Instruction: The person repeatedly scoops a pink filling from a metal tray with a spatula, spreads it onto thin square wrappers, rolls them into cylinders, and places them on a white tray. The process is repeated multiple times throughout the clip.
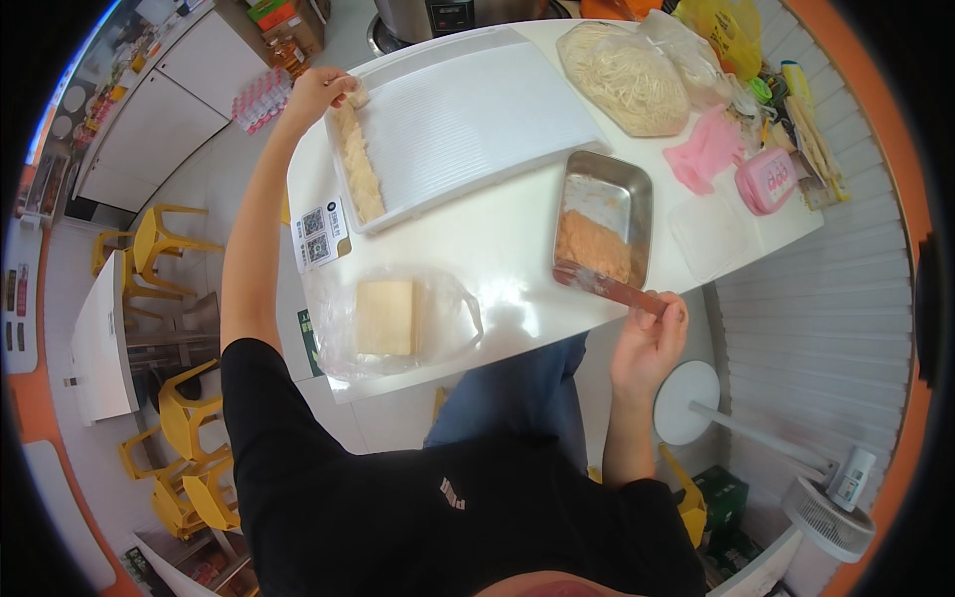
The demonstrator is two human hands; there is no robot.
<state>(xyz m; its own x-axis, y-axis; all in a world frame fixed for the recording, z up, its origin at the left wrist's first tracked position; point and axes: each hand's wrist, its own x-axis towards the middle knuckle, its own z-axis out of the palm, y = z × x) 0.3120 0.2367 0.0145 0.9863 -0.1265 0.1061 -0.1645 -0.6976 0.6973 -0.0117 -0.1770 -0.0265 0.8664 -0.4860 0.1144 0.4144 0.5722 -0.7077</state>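
My left hand [321, 93] is at the far left corner of a white ribbed plastic tray [470, 112]. Its fingertips pinch a folded wonton [359, 97]. Below it, a row of pale wontons [358, 168] runs along the tray's left side, overlapping one another. My right hand [653, 339], at the table's front edge, grips a flat reddish-brown spatula [608, 286]. The spatula's smeared blade lies over the near rim of a rectangular steel pan [642, 201]. Pinkish minced filling [593, 242] covers the pan's near half. A square stack of wrappers [386, 317] sits on a clear plastic bag [448, 336].
On the white table [500, 254] lie a bag of noodles [627, 82], a pink plastic bag [705, 149], a pink case [765, 181] and a clear lid [709, 235]. A card with printed codes [322, 233] is at the left edge. Yellow stools [168, 239] stand left.
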